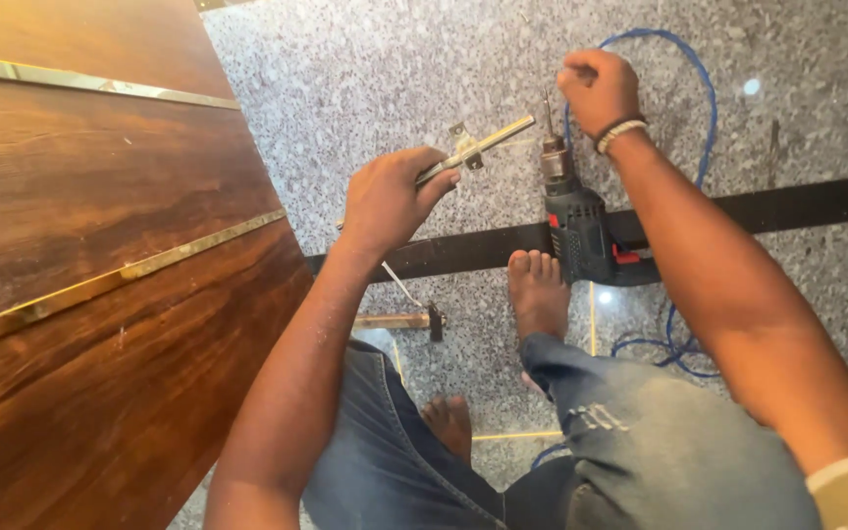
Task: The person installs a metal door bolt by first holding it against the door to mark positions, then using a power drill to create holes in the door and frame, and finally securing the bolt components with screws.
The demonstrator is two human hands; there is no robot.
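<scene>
My left hand point(388, 199) grips a long silver metal bolt fitting point(478, 149) with a small bracket on it, held above the floor and pointing up to the right. My right hand point(598, 90) is closed into a fist above the drill, next to the blue cable; whether it holds anything small is hidden. A dark corded power drill point(577, 221) lies on the floor between the hands, its bit pointing away from me. My bare foot point(536, 291) rests just beside the drill.
A dark wooden panel with thin brass inlay strips point(100, 285) fills the left side. A blue cable point(704, 93) loops over the speckled granite floor. A small hammer point(404, 321) lies near my knee. A black stripe point(817, 201) crosses the floor.
</scene>
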